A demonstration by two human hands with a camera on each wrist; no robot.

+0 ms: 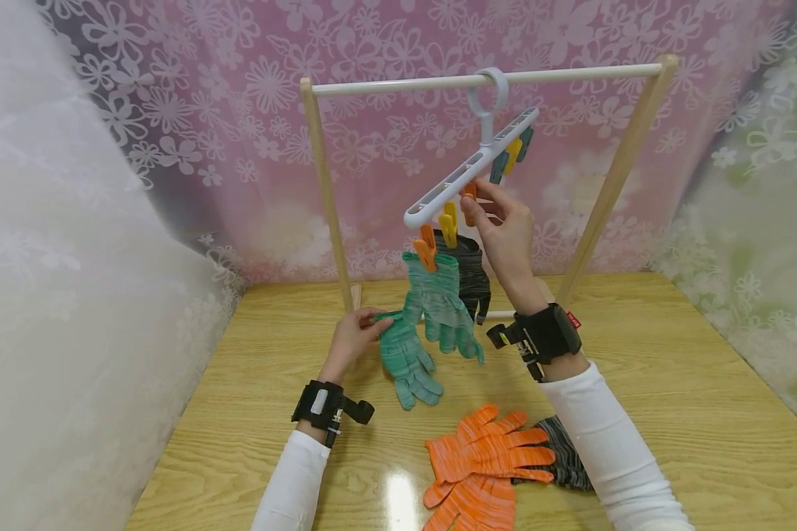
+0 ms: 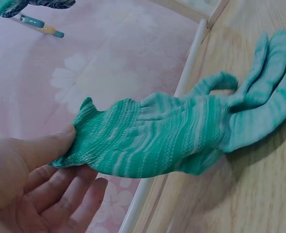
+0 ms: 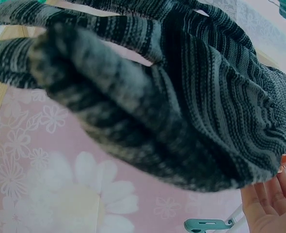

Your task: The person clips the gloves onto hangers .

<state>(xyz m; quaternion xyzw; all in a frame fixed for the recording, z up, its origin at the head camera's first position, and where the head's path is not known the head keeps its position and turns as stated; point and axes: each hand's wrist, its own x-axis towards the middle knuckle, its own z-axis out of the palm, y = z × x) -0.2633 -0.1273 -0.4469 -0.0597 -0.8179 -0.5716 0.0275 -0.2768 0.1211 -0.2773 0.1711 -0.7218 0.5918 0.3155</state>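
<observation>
My left hand (image 1: 353,338) pinches the cuff of a green striped knit glove (image 1: 408,363), which dangles fingers-down over the table; the left wrist view shows thumb and fingers at the cuff. Up at the light grey clip hanger (image 1: 446,190), my right hand (image 1: 510,240) pinches an orange clip (image 1: 468,200) between thumb and fingers. Another green glove (image 1: 433,299) hangs from the front orange clip (image 1: 426,251). Behind it, a black-and-grey glove (image 1: 474,273) hangs by the yellow clip (image 1: 448,225); it fills much of the right wrist view.
A wooden rack with a white top bar (image 1: 398,85) carries the hanger, which slants toward me. Teal and yellow clips (image 1: 513,156) hang at its far end. Orange gloves (image 1: 488,450) lie on the table (image 1: 239,442), overlapping a black-and-grey glove (image 1: 563,453). Floral curtains stand around.
</observation>
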